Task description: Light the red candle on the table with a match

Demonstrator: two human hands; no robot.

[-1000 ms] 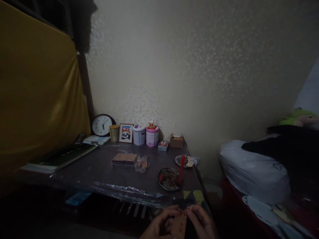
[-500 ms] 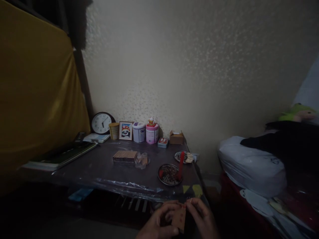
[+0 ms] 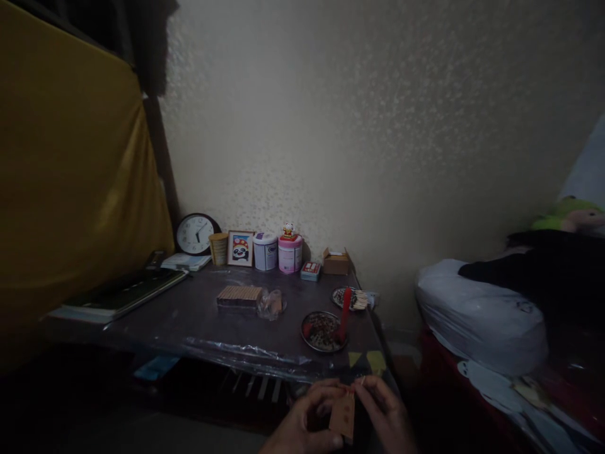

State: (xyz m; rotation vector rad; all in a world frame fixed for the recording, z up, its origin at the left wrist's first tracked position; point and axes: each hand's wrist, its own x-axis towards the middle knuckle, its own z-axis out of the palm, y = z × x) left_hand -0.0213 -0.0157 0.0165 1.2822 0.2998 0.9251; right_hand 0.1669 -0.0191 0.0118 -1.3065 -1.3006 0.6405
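At the bottom edge of the view my left hand (image 3: pixel 302 422) holds a small brown card-like piece (image 3: pixel 343 413) upright. My right hand (image 3: pixel 385 413) pinches the top of the same piece, where something small and reddish shows between the fingertips. Both hands hover just below the front edge of a dark table wrapped in clear plastic (image 3: pixel 198 328). The nearest thing on the table is a round metal dish (image 3: pixel 322 330) with small dark bits and a red stick leaning in it.
A stack of brown blocks (image 3: pixel 239 297), a small clear bag (image 3: pixel 272 304), a second dish with sticks (image 3: pixel 350 297), a clock (image 3: pixel 195 234), tins (image 3: pixel 289 252), a framed picture (image 3: pixel 240 248) and books (image 3: pixel 120 295) sit on the table. A white bag (image 3: pixel 477 315) lies right.
My hands have shifted a little lower and to the right with the brown piece still held. The view has drifted slightly; nothing on the table has moved.
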